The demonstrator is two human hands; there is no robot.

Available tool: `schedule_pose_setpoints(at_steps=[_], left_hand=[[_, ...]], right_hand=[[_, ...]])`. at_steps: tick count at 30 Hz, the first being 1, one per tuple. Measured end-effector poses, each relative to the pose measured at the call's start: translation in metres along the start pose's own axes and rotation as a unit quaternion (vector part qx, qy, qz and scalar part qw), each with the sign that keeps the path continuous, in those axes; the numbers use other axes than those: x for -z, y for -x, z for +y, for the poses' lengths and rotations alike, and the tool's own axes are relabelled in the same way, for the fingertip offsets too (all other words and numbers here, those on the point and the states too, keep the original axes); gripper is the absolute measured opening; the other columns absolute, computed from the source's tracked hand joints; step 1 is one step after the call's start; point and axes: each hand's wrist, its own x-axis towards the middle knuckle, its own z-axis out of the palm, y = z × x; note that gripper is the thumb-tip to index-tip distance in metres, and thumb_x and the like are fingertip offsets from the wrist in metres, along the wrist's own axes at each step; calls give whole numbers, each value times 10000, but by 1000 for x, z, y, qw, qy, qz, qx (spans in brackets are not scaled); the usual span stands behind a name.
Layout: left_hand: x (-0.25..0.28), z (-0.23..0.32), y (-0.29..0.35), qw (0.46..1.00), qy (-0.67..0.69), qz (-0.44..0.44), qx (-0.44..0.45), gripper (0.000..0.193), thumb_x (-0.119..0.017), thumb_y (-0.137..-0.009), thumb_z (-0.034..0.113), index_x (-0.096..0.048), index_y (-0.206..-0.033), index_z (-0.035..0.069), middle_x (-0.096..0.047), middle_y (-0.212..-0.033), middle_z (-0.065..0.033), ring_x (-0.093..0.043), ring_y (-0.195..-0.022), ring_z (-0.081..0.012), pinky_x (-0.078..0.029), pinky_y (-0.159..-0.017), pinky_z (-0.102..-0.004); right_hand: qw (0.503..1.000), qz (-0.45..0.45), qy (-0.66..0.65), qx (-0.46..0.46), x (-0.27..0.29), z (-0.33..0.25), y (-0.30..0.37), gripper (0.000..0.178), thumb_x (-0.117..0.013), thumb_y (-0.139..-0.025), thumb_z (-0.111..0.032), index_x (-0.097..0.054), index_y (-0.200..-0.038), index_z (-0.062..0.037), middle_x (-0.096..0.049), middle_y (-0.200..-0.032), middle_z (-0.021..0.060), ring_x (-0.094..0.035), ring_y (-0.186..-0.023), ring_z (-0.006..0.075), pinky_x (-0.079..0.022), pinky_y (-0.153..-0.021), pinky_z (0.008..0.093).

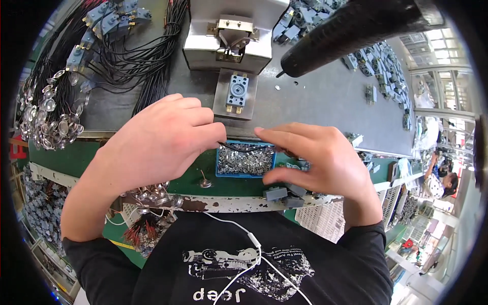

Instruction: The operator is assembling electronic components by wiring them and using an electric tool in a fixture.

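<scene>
My left hand (170,137) is closed, thumb and fingers pinching a thin black wire (236,148) that runs rightward above a blue tray (217,168) of small metal pieces. My right hand (323,157) hovers at the tray's right side with thumb and forefinger spread. The wire's far end passes behind its fingers, and whether they touch it is hidden. Just beyond my hands, a grey switch-like part (237,91) with brass terminals lies on a metal block (221,99). Grey parts (276,193) sit below my right hand.
A metal press-like fixture (229,51) stands behind the block. From the upper right hangs a black power screwdriver (345,38). Bundled black wires (147,66) with round metal ends (53,114) cover the left. Grey parts (381,66) are heaped right. Another person (437,185) sits far right.
</scene>
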Motion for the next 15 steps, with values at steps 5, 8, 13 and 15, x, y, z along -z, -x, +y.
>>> schedule_pose_setpoints(at_steps=[5,8,13,15], left_hand=[[3,8,-9,999,20,-3,-32,240,-758,-806,124,-733,-1043,145,-544,-806,-23,-570,-807,-226,-447,-759,-361],[2,3,-12,999,31,-7,-42,283,-761,-802,124,-749,-1080,173,-575,-814,-3,-581,-795,-209,-444,-750,-351],[21,0,-12,994,83,-69,-2,205,-690,-849,76,-726,-1042,134,-676,-845,-21,-662,-825,-229,-498,-742,-378],[18,-4,-10,990,116,-38,66,199,-643,-874,47,-705,-1056,98,-710,-865,-71,-702,-822,-302,-554,-717,-416]], right_hand=[[998,-25,56,6,-2,17,-13,360,-827,-838,-211,-729,-1152,-64,-742,-969,90,-715,-800,288,-559,-672,375],[995,-10,45,90,-20,17,-3,281,-768,-894,-180,-724,-1157,-89,-724,-826,100,-698,-718,316,-555,-633,414],[984,-146,68,82,-6,19,-23,303,-756,-909,-184,-693,-1186,-78,-728,-923,125,-700,-783,330,-557,-658,426],[995,38,25,89,-15,24,-20,324,-755,-909,-106,-670,-1219,-61,-745,-970,123,-737,-852,310,-583,-715,387]])
